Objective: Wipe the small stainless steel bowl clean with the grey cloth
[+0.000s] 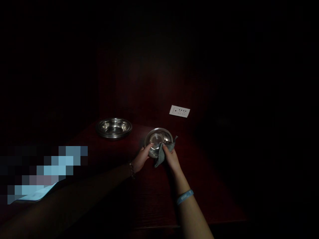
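A shiny round steel bowl (156, 136) is tilted toward me near the middle of the view. My left hand (142, 158) is closed on its lower left rim, thumb lying over the inner edge. In my right hand (172, 158) is a grey-green cloth (161, 157), pinched under the thumb against the bowl's lower right rim. One corner of the cloth sticks up past the rim, and another hangs below. The fingers behind the bowl are hidden.
Several nested steel bowls (114, 127) stand at the left on the dark red table (154, 199). A white socket plate (179, 111) is set behind the bowl. At lower left lies a bright, partly pixelated screen (37, 194). Deep shadow covers the surroundings.
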Motion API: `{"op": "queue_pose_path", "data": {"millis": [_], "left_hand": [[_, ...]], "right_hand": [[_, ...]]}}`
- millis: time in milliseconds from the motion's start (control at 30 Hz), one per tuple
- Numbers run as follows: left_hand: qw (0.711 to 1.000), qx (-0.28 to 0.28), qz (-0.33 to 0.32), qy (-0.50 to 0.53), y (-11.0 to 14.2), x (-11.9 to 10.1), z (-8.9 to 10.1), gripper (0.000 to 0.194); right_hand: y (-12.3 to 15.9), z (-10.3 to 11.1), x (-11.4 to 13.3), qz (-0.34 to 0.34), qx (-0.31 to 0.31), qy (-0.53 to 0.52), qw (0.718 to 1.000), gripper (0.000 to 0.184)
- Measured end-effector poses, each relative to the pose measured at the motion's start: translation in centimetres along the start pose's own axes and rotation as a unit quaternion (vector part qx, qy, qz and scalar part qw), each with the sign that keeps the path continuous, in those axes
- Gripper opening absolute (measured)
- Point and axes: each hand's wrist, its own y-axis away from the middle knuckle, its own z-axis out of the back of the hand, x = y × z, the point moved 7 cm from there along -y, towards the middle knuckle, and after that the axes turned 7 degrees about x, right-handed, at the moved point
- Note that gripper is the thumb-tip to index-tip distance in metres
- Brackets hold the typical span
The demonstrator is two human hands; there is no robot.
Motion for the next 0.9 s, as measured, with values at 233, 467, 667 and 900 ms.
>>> {"op": "queue_pose_path", "data": {"millis": [233,467,667,900], "left_hand": [[1.000,-0.012,0.001,-0.006,-0.2,0.2,0.5,0.025],[0.999,0.014,-0.029,-0.008,-0.2,0.1,0.2,0.026],[0.997,0.023,-0.059,-0.041,0.0,-0.4,-0.2,0.022],[0.995,0.044,-0.081,-0.044,0.2,-0.9,-0.6,0.022]], "right_hand": [[0.7,-0.2,0.2,-0.061,0.033,0.012,0.998,0.036],[0.9,-0.2,0.2,-0.075,0.033,0.014,0.997,0.034],[0.8,-0.7,-0.3,-0.057,0.044,-0.088,0.994,0.038],[0.9,-0.5,-0.1,-0.047,0.037,-0.075,0.995,0.040]]}}
